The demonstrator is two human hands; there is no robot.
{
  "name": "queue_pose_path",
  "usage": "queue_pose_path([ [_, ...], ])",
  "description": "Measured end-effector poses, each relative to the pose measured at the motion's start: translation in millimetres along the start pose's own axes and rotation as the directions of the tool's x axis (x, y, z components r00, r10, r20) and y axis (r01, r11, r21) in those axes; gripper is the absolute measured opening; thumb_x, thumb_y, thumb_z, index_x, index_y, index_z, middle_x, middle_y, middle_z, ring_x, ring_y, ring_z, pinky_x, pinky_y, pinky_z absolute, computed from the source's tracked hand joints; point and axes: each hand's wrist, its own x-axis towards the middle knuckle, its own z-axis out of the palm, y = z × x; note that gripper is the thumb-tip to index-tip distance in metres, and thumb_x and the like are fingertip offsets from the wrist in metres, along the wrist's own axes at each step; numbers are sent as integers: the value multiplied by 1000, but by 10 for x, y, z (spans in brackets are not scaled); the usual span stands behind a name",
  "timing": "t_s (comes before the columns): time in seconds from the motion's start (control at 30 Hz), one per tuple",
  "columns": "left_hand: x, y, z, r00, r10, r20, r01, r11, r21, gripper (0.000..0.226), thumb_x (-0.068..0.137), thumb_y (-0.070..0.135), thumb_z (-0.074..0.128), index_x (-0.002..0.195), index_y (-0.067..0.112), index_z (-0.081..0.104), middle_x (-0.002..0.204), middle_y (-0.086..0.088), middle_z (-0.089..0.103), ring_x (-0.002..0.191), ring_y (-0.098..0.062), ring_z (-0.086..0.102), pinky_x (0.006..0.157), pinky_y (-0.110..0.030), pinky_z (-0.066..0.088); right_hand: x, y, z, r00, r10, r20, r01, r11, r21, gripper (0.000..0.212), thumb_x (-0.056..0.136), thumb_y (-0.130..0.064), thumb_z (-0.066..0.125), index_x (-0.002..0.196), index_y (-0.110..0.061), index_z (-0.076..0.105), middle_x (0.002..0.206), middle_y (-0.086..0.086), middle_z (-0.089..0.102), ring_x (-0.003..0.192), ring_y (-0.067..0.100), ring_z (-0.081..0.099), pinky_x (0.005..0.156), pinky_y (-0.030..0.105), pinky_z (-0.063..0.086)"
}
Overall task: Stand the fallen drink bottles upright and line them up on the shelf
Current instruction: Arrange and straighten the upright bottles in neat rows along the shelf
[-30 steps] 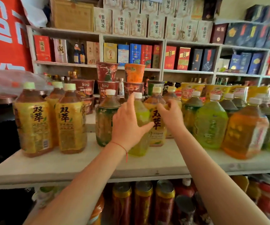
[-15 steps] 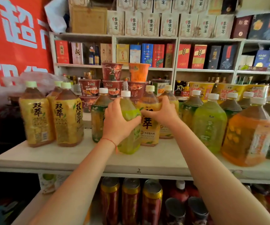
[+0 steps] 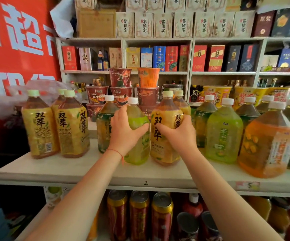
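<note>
My left hand (image 3: 125, 131) grips a light green drink bottle (image 3: 138, 146) with a white cap, standing upright on the white shelf (image 3: 88, 173). Right beside it, my right hand (image 3: 177, 134) grips an amber tea bottle (image 3: 165, 129) with a yellow label and pale green cap, also upright. The two bottles touch side by side near the shelf's front. A dark green bottle (image 3: 104, 126) stands just left of my left hand. Two more amber bottles (image 3: 72, 126) stand upright at the left.
Green and orange bottles (image 3: 223, 134) crowd the shelf to the right, a large orange one (image 3: 268, 143) nearest the edge. Noodle cups (image 3: 121, 87) are stacked behind. Cans (image 3: 139, 216) fill the shelf below. Boxed goods line the back shelves, a red banner (image 3: 18, 49) hangs at left.
Both hands have closed round their bottles and drawn them forward toward the shelf's front edge, side by side. The view has moved closer and slightly right.
</note>
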Motion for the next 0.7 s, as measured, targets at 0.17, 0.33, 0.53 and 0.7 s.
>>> queue_pose_path([
  [0.17, 15, 147, 116, 992, -56, 111, 65, 994, -86, 82, 92, 67, 51, 156, 25, 24, 158, -2, 29, 146, -23, 23, 117, -45, 25, -284, -212, -320, 994, -23, -104, 55, 948, 314, 54, 60, -57, 83, 99, -36, 52, 87, -17, 69, 74, -1, 69, 55, 21, 53],
  [0.33, 33, 296, -171, 928, -86, 362, 251, 863, -438, 58, 99, 71, 25, 117, 37, 69, 116, 12, 72, 113, -9, 65, 101, -47, 48, -519, -634, -140, 984, -173, -36, 174, 916, 362, 54, 62, -57, 83, 102, -39, 51, 96, -26, 67, 82, -3, 69, 58, 16, 56],
  [0.53, -221, -94, -1047, 987, -146, 71, 162, 850, -501, 36, 106, 43, 39, 99, 36, 73, 98, 15, 75, 92, 0, 69, 78, -27, 55, -794, -887, 739, 985, -171, 27, 136, 860, 491, 53, 68, -49, 85, 106, -37, 49, 97, -25, 67, 87, -2, 69, 67, 22, 59],
  [0.7, -431, -578, -1607, 993, -114, -9, 99, 899, -427, 37, 90, 36, 55, 127, 37, 58, 120, 18, 65, 111, 6, 60, 98, -30, 53, -963, -1049, 1532, 967, -235, 102, 158, 859, 487, 48, 75, -42, 85, 104, -35, 48, 93, -28, 66, 84, -8, 66, 64, 10, 51],
])
